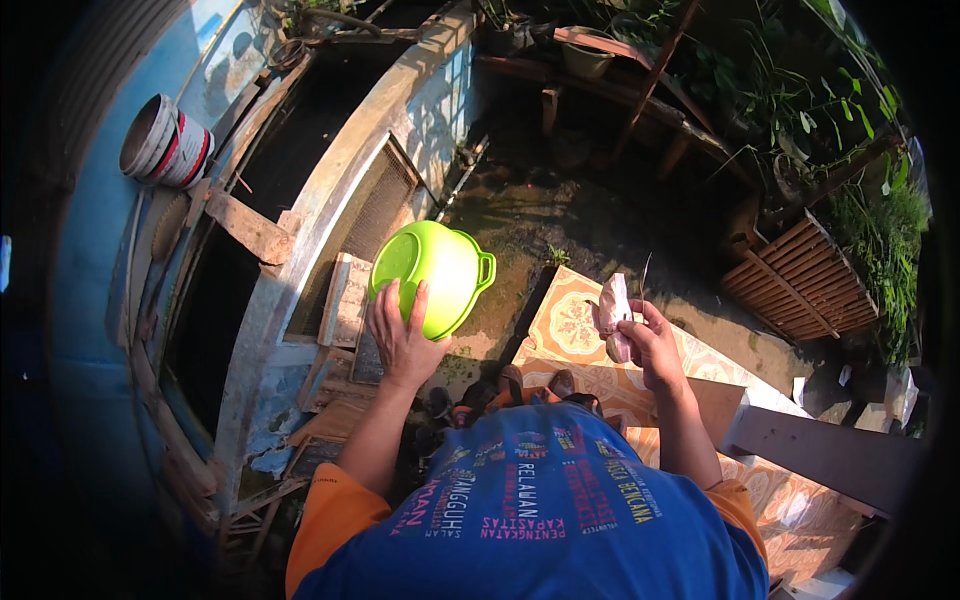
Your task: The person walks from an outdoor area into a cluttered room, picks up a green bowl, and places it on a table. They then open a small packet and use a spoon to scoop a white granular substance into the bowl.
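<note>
A lime-green plastic basin or colander [431, 274] with a loop handle is tilted on its side, its base towards the left. My left hand [405, 330] grips it from below, with fingers spread over the base and side. My right hand [652, 337] pinches a crumpled pale pink packet or wrapper [615, 311] above the patterned floor tiles; what it contains cannot be told. A thin dark strand or stick rises beside those fingers.
A low blue wall with a mesh panel [375, 217] and wooden boards [345, 300] stands at the left. A white bucket [169, 146] lies further left. Orange-patterned tiles [574, 319] border damp ground. A slatted bamboo rack [802, 281] and plants are at the right.
</note>
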A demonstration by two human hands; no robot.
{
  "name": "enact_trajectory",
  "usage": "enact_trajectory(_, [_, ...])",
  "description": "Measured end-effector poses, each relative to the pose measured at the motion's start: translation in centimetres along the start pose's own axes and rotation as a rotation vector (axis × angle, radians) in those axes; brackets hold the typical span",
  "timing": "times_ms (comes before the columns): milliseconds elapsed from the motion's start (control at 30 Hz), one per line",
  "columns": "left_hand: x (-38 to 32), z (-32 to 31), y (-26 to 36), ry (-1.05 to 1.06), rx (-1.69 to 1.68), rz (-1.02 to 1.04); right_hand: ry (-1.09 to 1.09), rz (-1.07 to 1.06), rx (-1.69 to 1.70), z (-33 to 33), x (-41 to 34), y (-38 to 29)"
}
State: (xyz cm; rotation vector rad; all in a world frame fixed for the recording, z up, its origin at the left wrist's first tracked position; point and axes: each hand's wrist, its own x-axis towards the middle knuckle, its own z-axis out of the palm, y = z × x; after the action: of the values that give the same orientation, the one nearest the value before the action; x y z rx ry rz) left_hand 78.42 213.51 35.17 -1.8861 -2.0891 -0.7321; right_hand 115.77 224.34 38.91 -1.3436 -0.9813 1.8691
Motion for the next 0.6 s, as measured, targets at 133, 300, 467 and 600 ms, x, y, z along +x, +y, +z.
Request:
enact_trajectory(133, [0.7,-0.9,-1.9,-0.154,0.135,-0.144,0.049,0.036,0.043,-1.2,-0.3,0.9])
enact_trajectory(300, [0.0,-1.5,-2.9,-0.128,0.233,-0.151,0.077,0.044,0.108,-1.5,-0.4,2.7])
enact_trajectory(467, [1.6,-1.8,-0.1,-0.083,-0.205,-0.421,0.013,0.087,0.226,-1.9,0.3,3.5])
enact_trajectory(600, [1.8,-0.8,0.2,-0.026,-1.219,-0.807,0.027,0.104,0.515,-2.5,1.2,4.1])
